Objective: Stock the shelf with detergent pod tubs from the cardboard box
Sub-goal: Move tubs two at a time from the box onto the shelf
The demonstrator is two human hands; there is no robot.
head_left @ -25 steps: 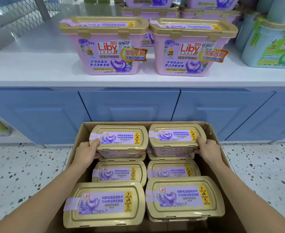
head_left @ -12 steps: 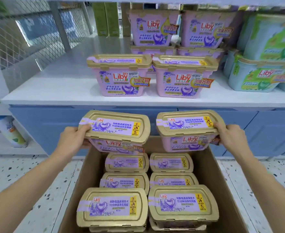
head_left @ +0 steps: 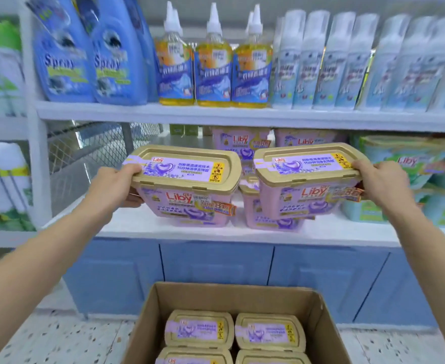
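Observation:
My left hand [head_left: 113, 183] grips the left end of a pink Liby pod tub with a gold lid [head_left: 187, 185], held in the air over the white shelf [head_left: 142, 224]. My right hand [head_left: 381, 181] grips the right end of a second pink tub [head_left: 308, 185] beside it, at the same height. Behind them, more pink tubs [head_left: 271, 219] stand on the shelf, partly hidden by the held ones. Below, the open cardboard box [head_left: 231, 298] on the floor shows several gold-lidded tubs [head_left: 199, 329] inside.
Green-and-teal tubs [head_left: 410, 164] fill the shelf's right side. A wire mesh panel [head_left: 90, 151] and white post close off the left. The upper shelf carries blue spray bottles [head_left: 84, 53], yellow bottles [head_left: 213, 64] and white bottles. Blue cabinet doors [head_left: 216, 264] sit under the shelf.
Both hands lifted a tub each out of the box and raised them to shelf height. My view tilted up, revealing the upper shelf.

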